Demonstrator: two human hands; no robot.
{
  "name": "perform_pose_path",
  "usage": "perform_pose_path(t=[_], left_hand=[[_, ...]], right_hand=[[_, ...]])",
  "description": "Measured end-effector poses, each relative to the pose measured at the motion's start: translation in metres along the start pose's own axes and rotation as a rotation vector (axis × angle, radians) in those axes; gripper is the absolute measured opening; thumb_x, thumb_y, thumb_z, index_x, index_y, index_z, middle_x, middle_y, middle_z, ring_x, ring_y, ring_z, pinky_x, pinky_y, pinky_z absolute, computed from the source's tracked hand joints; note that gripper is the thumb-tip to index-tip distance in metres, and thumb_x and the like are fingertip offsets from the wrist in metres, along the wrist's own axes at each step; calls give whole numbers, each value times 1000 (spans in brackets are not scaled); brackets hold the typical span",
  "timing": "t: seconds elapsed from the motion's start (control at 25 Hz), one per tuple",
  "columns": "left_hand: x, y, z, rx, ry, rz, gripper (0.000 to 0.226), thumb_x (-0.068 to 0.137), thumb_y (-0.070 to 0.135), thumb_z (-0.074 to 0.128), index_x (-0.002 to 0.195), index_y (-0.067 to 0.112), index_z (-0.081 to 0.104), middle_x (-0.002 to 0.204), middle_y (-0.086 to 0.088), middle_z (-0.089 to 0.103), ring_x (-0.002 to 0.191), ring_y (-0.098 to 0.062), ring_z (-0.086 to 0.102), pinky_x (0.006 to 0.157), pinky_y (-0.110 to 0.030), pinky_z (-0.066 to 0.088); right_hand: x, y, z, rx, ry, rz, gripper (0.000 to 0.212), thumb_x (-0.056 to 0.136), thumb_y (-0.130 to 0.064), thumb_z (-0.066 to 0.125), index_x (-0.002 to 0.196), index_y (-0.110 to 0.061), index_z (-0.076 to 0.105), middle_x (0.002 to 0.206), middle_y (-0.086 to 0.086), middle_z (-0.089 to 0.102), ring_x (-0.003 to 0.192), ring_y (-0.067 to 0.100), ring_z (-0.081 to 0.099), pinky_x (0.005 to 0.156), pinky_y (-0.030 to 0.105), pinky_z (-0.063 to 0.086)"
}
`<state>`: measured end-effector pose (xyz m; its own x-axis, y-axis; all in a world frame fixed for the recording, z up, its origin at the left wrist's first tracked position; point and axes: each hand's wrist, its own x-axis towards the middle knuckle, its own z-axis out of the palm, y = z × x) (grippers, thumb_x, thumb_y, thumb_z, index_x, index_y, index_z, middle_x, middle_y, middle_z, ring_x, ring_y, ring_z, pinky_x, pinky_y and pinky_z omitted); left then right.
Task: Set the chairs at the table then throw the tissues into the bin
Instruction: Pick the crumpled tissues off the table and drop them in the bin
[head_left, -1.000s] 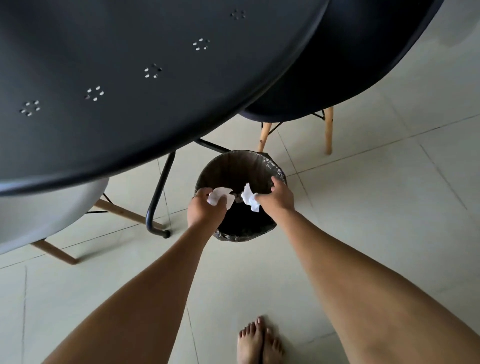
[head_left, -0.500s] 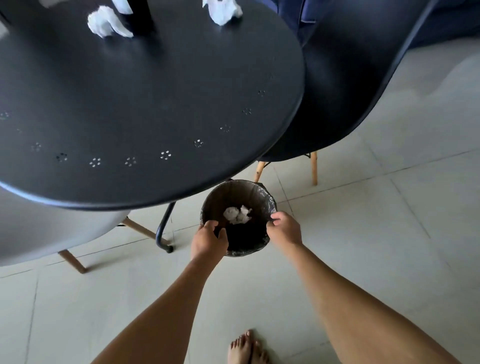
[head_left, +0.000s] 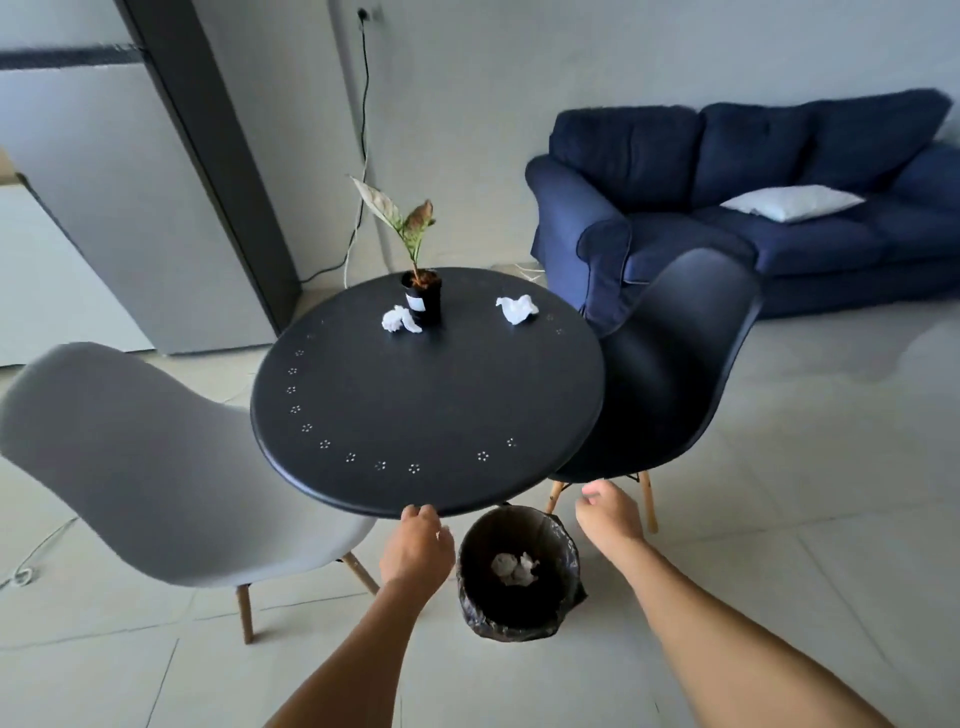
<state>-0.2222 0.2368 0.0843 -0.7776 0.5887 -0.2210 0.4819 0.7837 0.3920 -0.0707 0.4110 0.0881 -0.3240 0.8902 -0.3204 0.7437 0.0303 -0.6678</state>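
Note:
A round black table (head_left: 441, 405) stands between a grey chair (head_left: 156, 467) on the left and a black chair (head_left: 670, 374) on the right, both tucked against it. Two crumpled white tissues lie on the far part of the tabletop: one (head_left: 400, 319) beside the plant pot, the other (head_left: 517, 309) to the right. A small black-lined bin (head_left: 517, 613) sits on the floor under the table's near edge, with crumpled tissues (head_left: 514, 566) inside. My left hand (head_left: 418, 551) hovers just left of the bin, fingers loose and empty. My right hand (head_left: 608, 514) is to the bin's right, also empty.
A potted plant (head_left: 423, 293) stands on the table's far side. A blue sofa (head_left: 753, 208) with a white cushion (head_left: 789, 202) fills the back right. A grey cabinet (head_left: 104, 208) and a hanging cable (head_left: 363, 156) are at the back left. Pale floor tiles surround the table.
Both hands dropped their tissues into the bin and have drawn back and apart from its rim. The view has lifted from the bin to take in the whole table.

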Motion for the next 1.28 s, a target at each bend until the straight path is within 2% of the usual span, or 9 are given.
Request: perform_pose_path(t=[0.28, 0.56, 0.68, 0.8, 0.88, 1.04, 1.16, 1.28], left_hand=[[80, 12, -77, 31, 111, 9, 29, 90, 25, 41, 106, 8, 58, 117, -10, 55, 103, -35, 61, 84, -39, 50], [226, 13, -132, 2, 130, -1, 29, 90, 25, 44, 111, 9, 57, 119, -9, 52, 103, -33, 60, 81, -38, 49], [291, 16, -147, 17, 95, -5, 35, 90, 28, 47, 120, 10, 50, 125, -11, 46, 111, -34, 55, 82, -40, 48], [356, 20, -152, 65, 38, 11, 51, 89, 32, 51, 135, 16, 38, 134, -12, 37, 124, -33, 41, 94, -43, 46], [390, 24, -150, 104, 6, 19, 61, 88, 36, 52, 143, 21, 29, 139, -12, 33, 127, -33, 37, 97, -44, 44], [431, 28, -132, 120, -80, 4, 70, 89, 46, 48, 150, 32, 14, 150, -13, 23, 131, -39, 34, 101, -47, 40], [447, 28, -114, 73, -130, -12, 63, 90, 48, 46, 148, 36, 22, 149, -10, 25, 131, -37, 36, 97, -45, 44], [446, 26, -102, 142, -70, 28, 43, 91, 37, 49, 132, 25, 47, 133, -8, 39, 118, -32, 48, 80, -38, 47]], right_hand=[[62, -92, -27, -16, 24, -111, 33, 87, -17, 51, 118, -14, 62, 123, 9, 65, 112, 28, 60, 89, 27, 46], [177, -189, -12, -82, -12, -174, 39, 85, -16, 52, 123, -16, 58, 126, 6, 60, 112, 25, 58, 81, 23, 42], [231, -226, -5, -233, -62, -189, 53, 83, -16, 53, 136, -19, 48, 136, 9, 49, 121, 27, 51, 89, 27, 43], [281, -257, 2, -591, -159, -198, 72, 82, -21, 54, 147, -32, 26, 147, 10, 30, 133, 33, 34, 104, 39, 39], [309, -270, 7, -746, -208, -187, 80, 83, -26, 56, 149, -40, 13, 154, 7, 17, 140, 34, 23, 110, 43, 34], [347, -280, 32, -812, -250, -175, 86, 83, -22, 56, 147, -49, 5, 159, 3, 2, 142, 36, 19, 109, 47, 34], [364, -277, 53, -805, -290, -148, 87, 83, -12, 54, 146, -51, 8, 158, 4, 4, 139, 36, 24, 106, 44, 39], [368, -267, 66, -788, -242, -181, 67, 85, -7, 50, 144, -33, 33, 146, 9, 27, 130, 32, 41, 103, 39, 44]])
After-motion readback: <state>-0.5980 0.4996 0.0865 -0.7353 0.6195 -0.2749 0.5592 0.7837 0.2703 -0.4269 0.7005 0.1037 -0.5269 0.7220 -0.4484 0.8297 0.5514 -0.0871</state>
